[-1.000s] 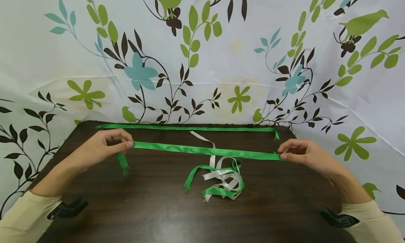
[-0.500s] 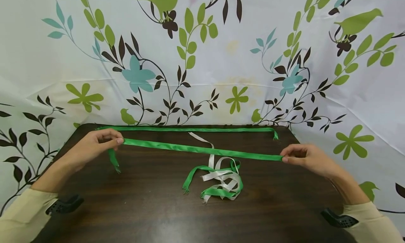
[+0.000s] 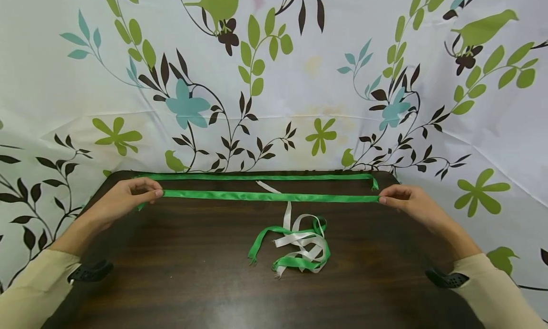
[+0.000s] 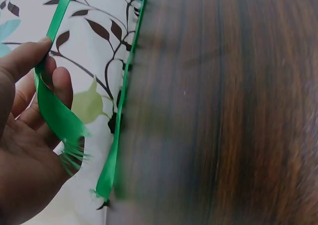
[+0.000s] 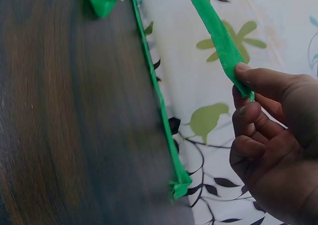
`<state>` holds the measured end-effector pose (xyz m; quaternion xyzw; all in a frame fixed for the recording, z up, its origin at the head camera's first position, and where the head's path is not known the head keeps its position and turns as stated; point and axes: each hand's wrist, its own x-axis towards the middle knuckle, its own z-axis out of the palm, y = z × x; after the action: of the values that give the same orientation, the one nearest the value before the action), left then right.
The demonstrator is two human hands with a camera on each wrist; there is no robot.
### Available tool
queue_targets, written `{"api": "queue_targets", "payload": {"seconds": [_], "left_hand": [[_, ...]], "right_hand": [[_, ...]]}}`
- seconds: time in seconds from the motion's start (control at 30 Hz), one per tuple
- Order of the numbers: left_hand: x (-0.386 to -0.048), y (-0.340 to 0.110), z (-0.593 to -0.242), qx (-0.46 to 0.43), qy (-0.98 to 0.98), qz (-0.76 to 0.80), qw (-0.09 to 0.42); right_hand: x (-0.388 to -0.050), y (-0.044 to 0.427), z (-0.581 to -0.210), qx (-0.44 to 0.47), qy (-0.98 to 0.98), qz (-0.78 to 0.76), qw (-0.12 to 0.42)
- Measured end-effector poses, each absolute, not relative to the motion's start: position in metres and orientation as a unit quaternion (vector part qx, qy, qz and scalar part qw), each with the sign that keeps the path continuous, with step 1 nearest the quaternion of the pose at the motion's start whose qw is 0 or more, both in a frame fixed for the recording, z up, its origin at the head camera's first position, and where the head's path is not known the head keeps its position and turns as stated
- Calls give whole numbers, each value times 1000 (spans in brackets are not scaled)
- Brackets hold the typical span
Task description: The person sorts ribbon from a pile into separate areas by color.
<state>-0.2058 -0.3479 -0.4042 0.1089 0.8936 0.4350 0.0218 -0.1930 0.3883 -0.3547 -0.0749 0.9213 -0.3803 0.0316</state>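
Observation:
A green ribbon (image 3: pixel 265 196) is stretched nearly level above the table between my two hands. My left hand (image 3: pixel 128 195) pinches it between thumb and fingers near one end; in the left wrist view a frayed tail (image 4: pixel 59 115) hangs down past the fingers. The other end is pinched by my right hand (image 3: pixel 413 203), and the right wrist view shows only a short tip beyond the thumb. Behind it, a second green ribbon (image 3: pixel 257 177) lies along the table's far edge. Nearer me lies a loose tangle of green ribbon (image 3: pixel 256 245) and white ribbon (image 3: pixel 306 238).
The dark wooden table (image 3: pixel 192 291) spreads under both hands. Just behind its far edge hangs a white cloth (image 3: pixel 282 57) printed with leaves, flowers and birds. Each forearm wears a dark wrist device, such as the black one (image 3: pixel 92 272) on the left.
The held ribbon, slanting down to the right before, is now almost level. My right hand has risen and moved away from me; my left hand moved left earlier. The tangle lies unmoved.

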Motion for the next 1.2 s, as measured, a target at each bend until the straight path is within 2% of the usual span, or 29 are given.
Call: {"api": "queue_targets", "payload": {"seconds": [0.53,0.83,1.2], "left_hand": [[-245,-373,-419,84,916,393,18],[-260,-378,-440,71,920,387,-2],[-271,-376,-444,65,932,356,-19]], "right_hand": [[-259,395,-384,-20,905,-422,47],[-291,377,-396,-26,909,-414,43],[-319,370,-409,-32,927,-372,27]]}}
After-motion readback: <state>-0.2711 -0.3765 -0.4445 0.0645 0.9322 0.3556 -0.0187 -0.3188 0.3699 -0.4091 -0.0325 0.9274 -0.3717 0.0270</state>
